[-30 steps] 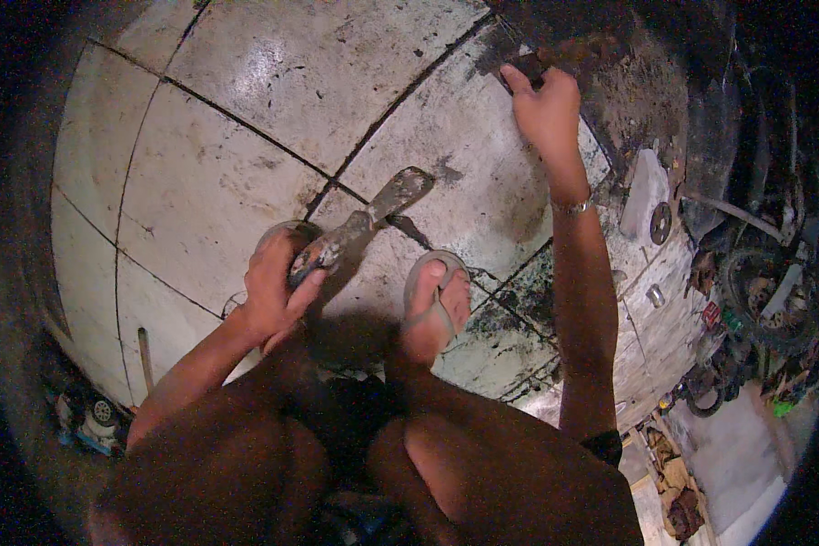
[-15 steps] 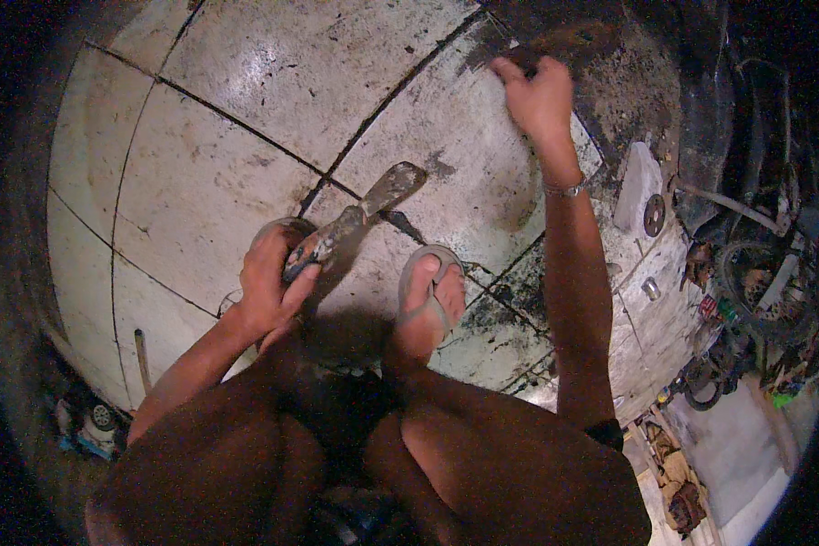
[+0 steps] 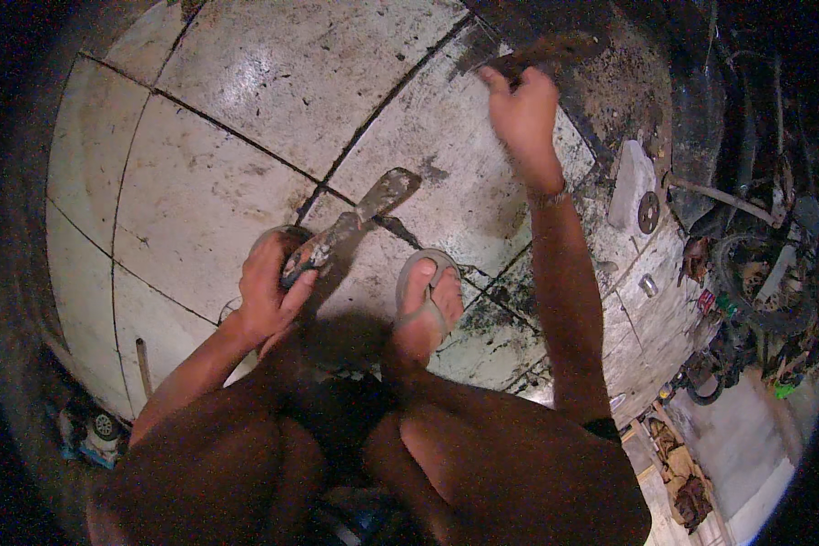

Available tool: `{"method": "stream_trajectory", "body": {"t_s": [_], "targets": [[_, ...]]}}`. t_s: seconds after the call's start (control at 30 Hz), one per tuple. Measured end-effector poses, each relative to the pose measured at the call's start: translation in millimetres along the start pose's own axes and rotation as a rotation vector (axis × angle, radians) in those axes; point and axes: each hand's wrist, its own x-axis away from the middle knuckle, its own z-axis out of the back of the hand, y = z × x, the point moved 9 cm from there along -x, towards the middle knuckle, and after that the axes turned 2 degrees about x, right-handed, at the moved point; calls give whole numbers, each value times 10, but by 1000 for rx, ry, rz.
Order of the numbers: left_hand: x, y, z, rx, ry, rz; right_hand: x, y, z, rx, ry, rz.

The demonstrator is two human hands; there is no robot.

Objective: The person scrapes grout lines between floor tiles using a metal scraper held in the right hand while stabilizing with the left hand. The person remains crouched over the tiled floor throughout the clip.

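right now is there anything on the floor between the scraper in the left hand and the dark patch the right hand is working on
Nothing visible stands in the way. The left hand grips the scraper, its blade pointing toward the dirty dark patch by the right hand, which holds a small dark tool. Only bare tile floor lies between. The sandalled foot sits below that line.
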Motion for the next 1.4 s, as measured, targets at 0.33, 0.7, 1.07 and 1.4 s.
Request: {"method": "stream_trajectory", "body": {"t_s": [0.33, 0.7, 1.07, 1.4], "targets": [[-21, 37, 31, 20, 24, -68, 79, -139, 3, -113, 52, 82], [-28, 24, 24, 3, 10, -56, -5, 9, 69, 20, 93, 35], [-20, 18, 20, -45, 17, -50, -15, -43, 39, 7, 84, 98], [-26, 35, 14, -19, 2, -49, 30, -75, 13, -57, 102, 87]]}}
